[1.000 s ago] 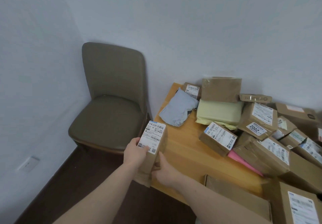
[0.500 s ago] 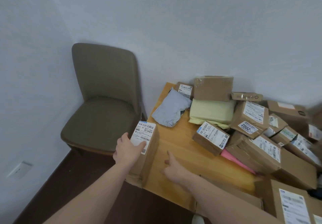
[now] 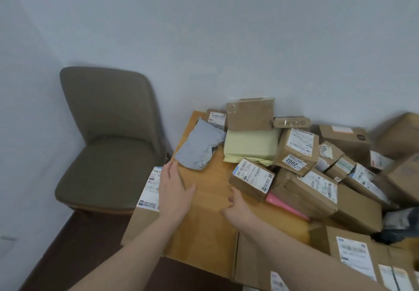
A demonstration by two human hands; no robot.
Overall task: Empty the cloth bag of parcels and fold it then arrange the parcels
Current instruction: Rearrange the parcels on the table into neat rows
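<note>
Mostly emptied: parcels [image 3: 306,186] heaped across desk [image 3: 204,234], unarranged; left hand [image 3: 174,193] flat against labelled box [image 3: 147,191], right hand [image 3: 235,207] relaxed, empty.

The left hand [image 3: 174,191] covers the right part of the white label on the box [image 3: 145,213] at the bench's [image 3: 204,234] left edge, so its print is only partly readable. The labelled boxes [image 3: 362,261] at the lower right are cut off by the frame's bottom and right edges. The pile at the far right [image 3: 401,136] is blurred. A dark bundle [image 3: 399,227] shows between boxes; what it is cannot be told. A pink parcel [image 3: 288,207] is mostly hidden under brown boxes.
</note>
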